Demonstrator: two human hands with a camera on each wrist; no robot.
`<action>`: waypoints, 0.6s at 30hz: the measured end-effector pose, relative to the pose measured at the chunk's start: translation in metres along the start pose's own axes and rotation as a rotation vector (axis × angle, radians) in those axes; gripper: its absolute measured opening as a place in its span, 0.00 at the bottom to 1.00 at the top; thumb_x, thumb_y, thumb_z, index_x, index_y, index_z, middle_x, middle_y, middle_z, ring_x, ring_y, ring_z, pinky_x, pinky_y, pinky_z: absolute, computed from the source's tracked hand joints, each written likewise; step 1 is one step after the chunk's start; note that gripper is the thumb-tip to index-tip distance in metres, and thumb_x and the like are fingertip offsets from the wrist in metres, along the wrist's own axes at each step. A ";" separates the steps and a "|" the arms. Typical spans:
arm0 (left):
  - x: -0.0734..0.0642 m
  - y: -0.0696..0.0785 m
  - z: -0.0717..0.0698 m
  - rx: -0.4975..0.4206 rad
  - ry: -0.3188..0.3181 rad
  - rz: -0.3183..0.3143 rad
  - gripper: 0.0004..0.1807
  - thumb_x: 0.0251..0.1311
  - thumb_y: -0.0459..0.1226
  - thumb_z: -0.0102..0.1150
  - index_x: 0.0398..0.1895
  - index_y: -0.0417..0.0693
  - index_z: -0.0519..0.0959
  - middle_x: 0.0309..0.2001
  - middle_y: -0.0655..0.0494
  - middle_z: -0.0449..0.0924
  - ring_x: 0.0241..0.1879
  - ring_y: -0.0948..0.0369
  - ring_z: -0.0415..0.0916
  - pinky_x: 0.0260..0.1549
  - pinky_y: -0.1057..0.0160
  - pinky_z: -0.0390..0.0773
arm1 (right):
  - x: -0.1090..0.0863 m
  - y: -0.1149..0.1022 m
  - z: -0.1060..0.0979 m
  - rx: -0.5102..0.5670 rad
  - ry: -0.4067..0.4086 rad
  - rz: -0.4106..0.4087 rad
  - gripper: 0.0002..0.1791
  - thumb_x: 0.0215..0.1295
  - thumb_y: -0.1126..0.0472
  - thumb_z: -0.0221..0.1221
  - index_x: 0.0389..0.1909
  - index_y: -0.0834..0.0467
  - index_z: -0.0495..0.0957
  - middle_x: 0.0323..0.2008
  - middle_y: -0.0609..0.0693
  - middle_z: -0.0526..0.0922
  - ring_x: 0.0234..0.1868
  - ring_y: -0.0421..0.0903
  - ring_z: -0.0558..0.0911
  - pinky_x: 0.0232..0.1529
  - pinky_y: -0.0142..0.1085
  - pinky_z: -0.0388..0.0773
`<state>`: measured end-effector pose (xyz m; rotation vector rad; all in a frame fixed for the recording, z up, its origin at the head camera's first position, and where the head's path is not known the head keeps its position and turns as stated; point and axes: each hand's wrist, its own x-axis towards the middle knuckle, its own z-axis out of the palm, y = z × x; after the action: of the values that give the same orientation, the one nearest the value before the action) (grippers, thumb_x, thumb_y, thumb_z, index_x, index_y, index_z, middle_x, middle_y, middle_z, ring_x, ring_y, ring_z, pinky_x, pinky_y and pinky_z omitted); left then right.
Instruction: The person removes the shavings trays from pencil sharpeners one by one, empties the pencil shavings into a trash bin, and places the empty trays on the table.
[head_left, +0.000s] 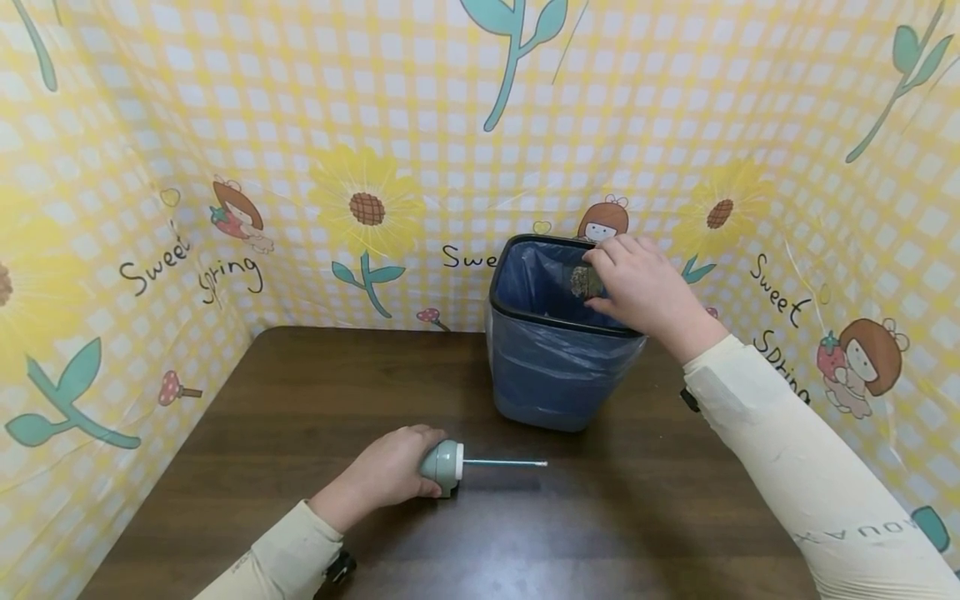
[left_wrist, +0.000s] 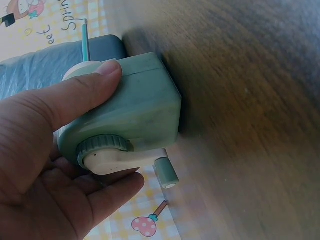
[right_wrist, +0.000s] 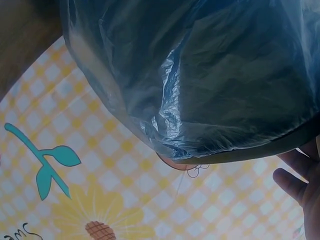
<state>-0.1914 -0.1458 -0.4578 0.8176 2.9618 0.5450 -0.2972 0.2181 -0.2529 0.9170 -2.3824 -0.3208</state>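
Observation:
My left hand (head_left: 390,468) grips a green crank pencil sharpener (head_left: 444,465) low over the brown table. A teal pencil (head_left: 502,462) sticks out of its white front, pointing right. In the left wrist view, the thumb lies along the body, and the crank handle (left_wrist: 167,172) shows below it. My right hand (head_left: 648,287) is over the back right rim of a blue waste bin (head_left: 551,375). Between its thumb and fingers is a small see-through container (head_left: 582,282) with speckled bits that look like shavings, held inside the bin's opening; the hand partly hides it.
A clear plastic liner (right_wrist: 170,100) covers the bin's sides beneath a dark rim (head_left: 562,323). The bin stands at the back right of the table (head_left: 337,375). A yellow checked cloth (head_left: 420,100) with flowers hangs behind and on both sides.

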 end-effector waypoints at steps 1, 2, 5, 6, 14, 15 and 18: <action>0.000 0.000 0.000 -0.003 -0.002 -0.001 0.40 0.42 0.45 0.84 0.60 0.40 0.79 0.55 0.47 0.83 0.51 0.52 0.80 0.49 0.50 0.80 | 0.000 0.000 0.000 -0.005 0.001 -0.004 0.39 0.54 0.45 0.76 0.59 0.65 0.77 0.54 0.61 0.81 0.60 0.61 0.76 0.63 0.55 0.70; 0.000 0.000 0.000 -0.005 -0.004 -0.001 0.40 0.42 0.45 0.84 0.60 0.39 0.79 0.55 0.47 0.83 0.50 0.52 0.80 0.49 0.50 0.81 | 0.000 0.001 0.000 -0.012 0.003 -0.009 0.38 0.55 0.45 0.76 0.59 0.65 0.76 0.54 0.61 0.81 0.60 0.61 0.76 0.63 0.55 0.70; 0.001 0.000 0.000 -0.002 -0.002 0.000 0.40 0.42 0.46 0.84 0.60 0.39 0.80 0.55 0.47 0.84 0.51 0.52 0.81 0.49 0.50 0.81 | 0.000 0.000 0.000 -0.027 0.008 -0.026 0.38 0.55 0.44 0.76 0.59 0.64 0.76 0.54 0.61 0.81 0.60 0.61 0.76 0.62 0.55 0.71; 0.001 0.000 0.000 0.000 -0.001 0.001 0.40 0.42 0.46 0.84 0.60 0.39 0.80 0.55 0.47 0.84 0.51 0.52 0.81 0.49 0.50 0.81 | 0.000 0.000 0.000 -0.030 0.010 -0.030 0.38 0.55 0.44 0.76 0.59 0.64 0.76 0.53 0.61 0.81 0.59 0.62 0.76 0.61 0.55 0.71; 0.001 -0.002 0.001 0.005 0.000 0.002 0.40 0.41 0.46 0.84 0.59 0.40 0.80 0.54 0.48 0.84 0.49 0.53 0.81 0.48 0.51 0.81 | 0.003 0.000 0.001 -0.060 0.015 -0.067 0.38 0.55 0.44 0.76 0.59 0.64 0.76 0.53 0.60 0.80 0.57 0.60 0.77 0.57 0.54 0.72; 0.001 -0.002 0.001 0.006 0.002 0.005 0.40 0.41 0.46 0.84 0.59 0.40 0.80 0.54 0.48 0.84 0.49 0.53 0.81 0.47 0.51 0.81 | 0.003 0.000 0.001 -0.062 0.016 -0.069 0.38 0.55 0.44 0.76 0.59 0.64 0.76 0.53 0.60 0.80 0.57 0.60 0.78 0.57 0.54 0.72; 0.001 -0.003 0.002 0.013 0.009 0.014 0.40 0.41 0.46 0.84 0.59 0.41 0.80 0.54 0.48 0.84 0.49 0.53 0.81 0.47 0.51 0.81 | 0.003 0.001 0.000 -0.066 0.016 -0.073 0.38 0.55 0.44 0.76 0.58 0.63 0.76 0.52 0.60 0.80 0.56 0.60 0.78 0.56 0.54 0.72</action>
<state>-0.1937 -0.1466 -0.4609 0.8404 2.9729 0.5312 -0.2990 0.2166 -0.2511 0.9738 -2.3136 -0.4156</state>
